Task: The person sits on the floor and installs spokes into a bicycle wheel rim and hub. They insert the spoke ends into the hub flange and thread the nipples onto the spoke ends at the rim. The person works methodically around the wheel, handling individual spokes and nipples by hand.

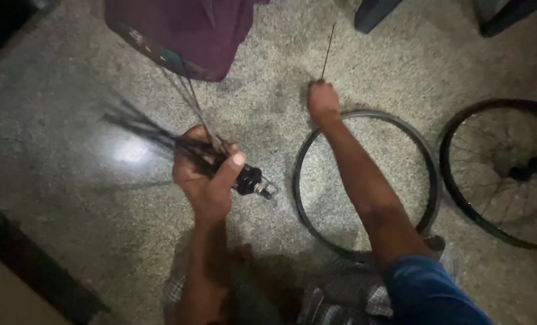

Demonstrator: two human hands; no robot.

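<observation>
In the lower middle of the frame, the left hand [207, 177] is closed around a black hub [251, 179] with a bundle of spokes [148, 129] that fans to the upper left. Further up, the right hand [323, 102] is closed and pinches one thin spoke [327, 51], upright above the bare rim [365, 180] on the floor [58, 90]. A spoked wheel [503, 171] lies at the right edge.

A speckled stone floor [70, 120] is filling almost the whole view, and a pale spot of light [130, 150] is shining on it at the left. A dark strip [34, 265] is running along the lower left edge. Dark furniture legs [374, 12] are standing at the top. A purple cloth [184, 36] is hanging over the top middle.
</observation>
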